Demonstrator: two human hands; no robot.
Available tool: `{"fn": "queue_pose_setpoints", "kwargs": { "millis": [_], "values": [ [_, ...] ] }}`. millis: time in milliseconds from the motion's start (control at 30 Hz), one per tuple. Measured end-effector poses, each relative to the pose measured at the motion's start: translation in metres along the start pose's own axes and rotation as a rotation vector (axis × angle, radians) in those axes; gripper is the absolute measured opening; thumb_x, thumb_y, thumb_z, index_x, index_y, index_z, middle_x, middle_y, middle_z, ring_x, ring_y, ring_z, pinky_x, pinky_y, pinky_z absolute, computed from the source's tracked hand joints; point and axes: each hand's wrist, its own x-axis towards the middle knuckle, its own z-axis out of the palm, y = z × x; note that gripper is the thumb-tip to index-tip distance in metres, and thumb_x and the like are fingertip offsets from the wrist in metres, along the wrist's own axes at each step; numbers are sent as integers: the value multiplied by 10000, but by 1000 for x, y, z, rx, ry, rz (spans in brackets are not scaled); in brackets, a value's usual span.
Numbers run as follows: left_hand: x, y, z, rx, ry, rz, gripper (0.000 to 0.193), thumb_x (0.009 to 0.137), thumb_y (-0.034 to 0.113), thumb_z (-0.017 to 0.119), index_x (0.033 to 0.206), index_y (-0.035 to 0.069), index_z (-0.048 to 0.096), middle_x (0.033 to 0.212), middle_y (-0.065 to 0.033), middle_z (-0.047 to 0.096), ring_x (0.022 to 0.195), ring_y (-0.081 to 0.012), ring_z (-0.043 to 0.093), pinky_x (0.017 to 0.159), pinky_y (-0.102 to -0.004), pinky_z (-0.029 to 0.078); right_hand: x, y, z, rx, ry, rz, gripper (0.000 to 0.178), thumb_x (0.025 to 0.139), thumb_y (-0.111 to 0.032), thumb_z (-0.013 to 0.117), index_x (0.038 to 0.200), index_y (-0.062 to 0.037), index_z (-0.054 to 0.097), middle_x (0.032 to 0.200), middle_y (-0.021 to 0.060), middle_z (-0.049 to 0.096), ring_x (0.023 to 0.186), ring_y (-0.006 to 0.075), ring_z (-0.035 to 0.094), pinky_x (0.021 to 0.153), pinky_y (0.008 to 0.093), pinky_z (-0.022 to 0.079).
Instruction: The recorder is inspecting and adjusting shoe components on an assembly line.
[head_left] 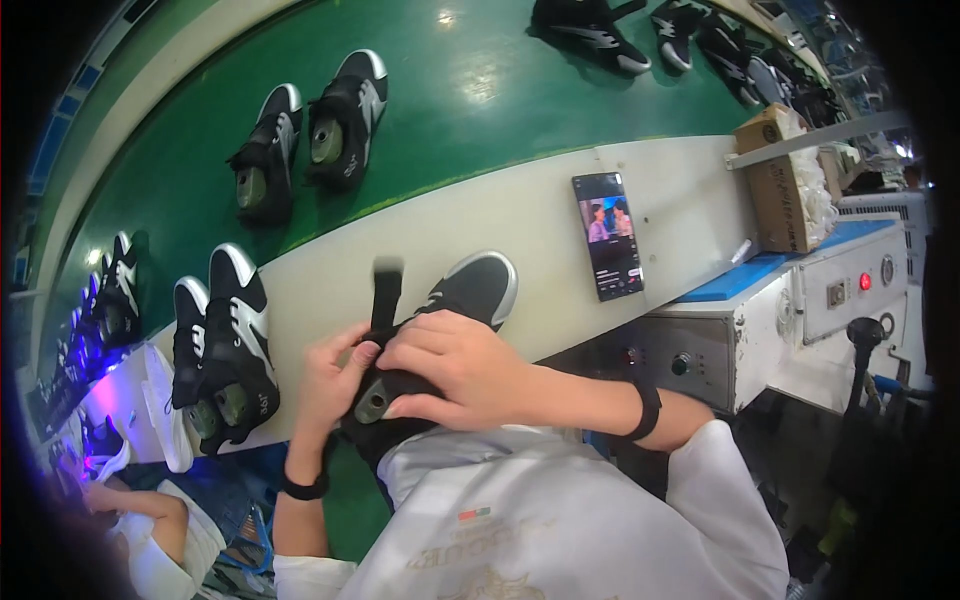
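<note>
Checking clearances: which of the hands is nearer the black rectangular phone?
Right: the right hand is below and left of the phone in the picture; the left hand is farther left.

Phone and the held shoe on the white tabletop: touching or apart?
Apart. The head view shows a strip of white tabletop between the held shoe's silver-edged toe and the left edge of the phone.

A lit phone [611,238] lies face-up; to its right stand a cardboard box [776,200] and a white machine [812,315] with a red light [865,282].
</note>
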Motion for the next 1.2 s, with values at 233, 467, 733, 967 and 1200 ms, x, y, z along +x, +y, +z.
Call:
{"fn": "queue_pose_setpoints", "kwargs": {
  "millis": [233, 467, 733, 967, 1200],
  "values": [
    [-65, 82, 5, -80, 90, -345, 140, 843, 60, 685, 954, -22, 664, 859, -150, 700, 794, -253, 688, 753, -350, 529, 24, 7, -29, -72, -458, 120, 579, 839, -442, 707, 1216, -22, 574, 1035, 178, 614, 937, 394, 636, 812, 452, 509],
    [-83, 65, 31, 74, -35, -60, 174, 858, -84, 537, 969, -18, 655, 1193, -207, 665, 1046, -324, 678, 913, -383, 508, 39, 17, -42, -18, -649, 102, 599, 717, -250, 801, 1245, -82, 574, 1045, 162, 635, 988, 386, 640, 832, 462, 511],
    [-61, 76, 0, -114, -378, 163, 186, 941, 8, 527, 976, 12, 709, 1120, -182, 705, 1084, -349, 671, 976, -415, 490, 16, 22, -14, -238, -318, -182, 465, 667, -238, 824, 1033, -71, 590, 867, 76, 634, 908, 284, 615, 845, 373, 436],
    [-40, 43, 35, 316, 353, 286, 494, 718, 183, 815, 1111, 16, 568, 1138, -165, 588, 1029, -370, 586, 896, -433, 468, 21, 21, -14, -297, -344, -201, 501, 703, -265, 807, 1081, -52, 557, 926, 86, 660, 951, 274, 627, 839, 387, 455],
    [-26, 33, 27, 185, 354, 265, 375, 750, 76, 772, 1069, 2, 590, 1032, -161, 634, 960, -344, 613, 883, -406, 476, 38, 16, -24, 92, 282, 210, 386, 890, -205, 705, 1210, -37, 568, 1031, 173, 652, 935, 360, 659, 776, 412, 528]
  ]
}}
